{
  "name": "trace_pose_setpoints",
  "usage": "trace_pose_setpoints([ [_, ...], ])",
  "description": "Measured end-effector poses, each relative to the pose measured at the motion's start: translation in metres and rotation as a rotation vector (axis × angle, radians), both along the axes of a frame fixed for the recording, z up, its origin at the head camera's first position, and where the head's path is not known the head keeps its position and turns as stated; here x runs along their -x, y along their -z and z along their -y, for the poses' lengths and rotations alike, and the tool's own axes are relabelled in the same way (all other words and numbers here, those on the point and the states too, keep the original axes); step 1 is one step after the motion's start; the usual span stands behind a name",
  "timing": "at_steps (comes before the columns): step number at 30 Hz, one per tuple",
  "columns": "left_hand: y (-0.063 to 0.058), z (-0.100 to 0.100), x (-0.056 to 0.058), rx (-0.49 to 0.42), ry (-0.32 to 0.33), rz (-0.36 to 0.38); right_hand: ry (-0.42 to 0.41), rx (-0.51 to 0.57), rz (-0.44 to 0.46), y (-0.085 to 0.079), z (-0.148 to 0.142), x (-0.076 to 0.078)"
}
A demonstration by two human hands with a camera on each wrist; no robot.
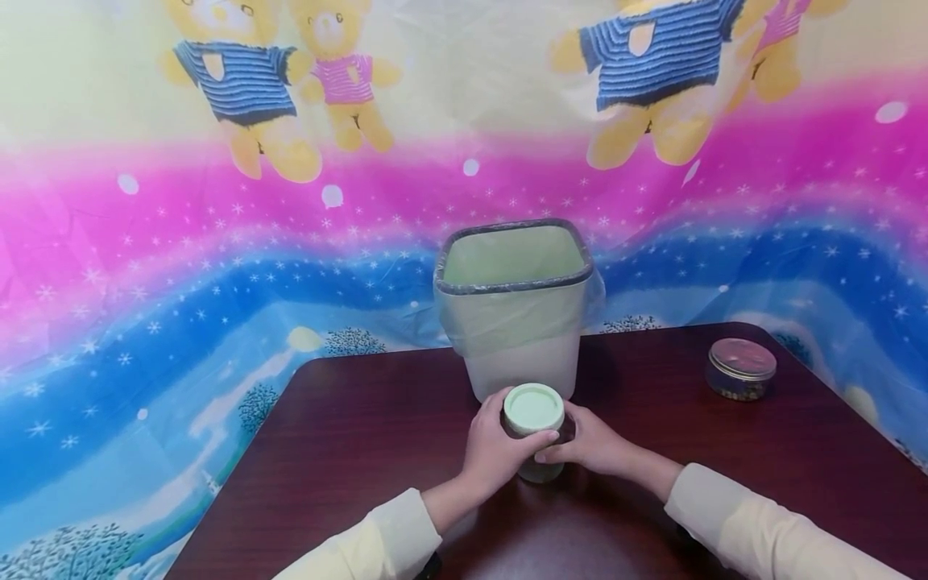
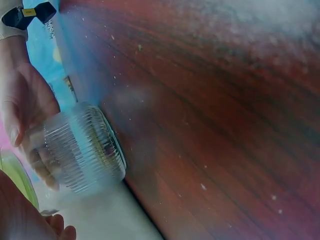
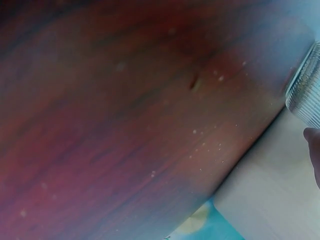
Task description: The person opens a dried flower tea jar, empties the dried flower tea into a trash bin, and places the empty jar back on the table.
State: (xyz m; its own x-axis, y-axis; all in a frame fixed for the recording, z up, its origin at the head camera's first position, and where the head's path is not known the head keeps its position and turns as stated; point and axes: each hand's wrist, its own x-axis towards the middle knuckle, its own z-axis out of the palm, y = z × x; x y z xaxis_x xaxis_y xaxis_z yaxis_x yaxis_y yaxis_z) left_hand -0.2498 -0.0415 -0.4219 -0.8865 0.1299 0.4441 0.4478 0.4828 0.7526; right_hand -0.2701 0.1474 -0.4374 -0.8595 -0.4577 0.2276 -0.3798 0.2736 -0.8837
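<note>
A clear ribbed jar [image 2: 82, 150] with a pale green lid [image 1: 534, 408] stands upright in front of the bin, between my two hands. My left hand [image 1: 490, 451] grips it from the left near the lid, with the thumb across the front. From the right, my right hand [image 1: 590, 441] holds the jar's side with curled fingers. Something small and dark shows near the jar's base in the left wrist view, too blurred to name. Only an edge of the jar and one fingertip [image 3: 314, 147] appear in the right wrist view. Whether the base touches the table cannot be told.
A whitish bin [image 1: 522, 354] with a dark rim and a clear liner stands right behind the jar. To the right on the dark wooden table [image 1: 348, 451] is a round tin [image 1: 741, 369] with a reddish top. A printed bear curtain [image 1: 406, 185] hangs behind.
</note>
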Motion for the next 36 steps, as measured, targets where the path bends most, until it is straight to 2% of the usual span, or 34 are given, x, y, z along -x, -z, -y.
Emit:
trace_pose_setpoints([
  [6, 0.002, 0.000, -0.001, 0.011, 0.011, 0.007, 0.005, -0.010, 0.005, 0.001, -0.002, 0.000],
  [11, 0.002, 0.005, 0.002, 0.001, 0.065, 0.033, -0.006, -0.002, 0.027, 0.002, -0.001, 0.000],
  [16, -0.002, 0.013, 0.010, -0.045, 0.183, 0.089, -0.001, 0.008, 0.036, 0.001, -0.001, 0.000],
  [22, -0.005, 0.024, 0.027, -0.147, 0.385, 0.207, -0.017, 0.033, 0.062, 0.001, -0.001, 0.000],
  [26, -0.008, 0.030, 0.038, -0.145, 0.501, 0.274, -0.019, 0.029, 0.065, 0.002, -0.001, 0.001],
  [31, -0.012, 0.032, 0.047, -0.091, 0.562, 0.297, -0.025, 0.036, 0.055, 0.002, 0.000, 0.002],
  [36, -0.014, 0.031, 0.050, -0.057, 0.585, 0.269, -0.027, 0.041, 0.062, 0.001, 0.000, 0.002],
])
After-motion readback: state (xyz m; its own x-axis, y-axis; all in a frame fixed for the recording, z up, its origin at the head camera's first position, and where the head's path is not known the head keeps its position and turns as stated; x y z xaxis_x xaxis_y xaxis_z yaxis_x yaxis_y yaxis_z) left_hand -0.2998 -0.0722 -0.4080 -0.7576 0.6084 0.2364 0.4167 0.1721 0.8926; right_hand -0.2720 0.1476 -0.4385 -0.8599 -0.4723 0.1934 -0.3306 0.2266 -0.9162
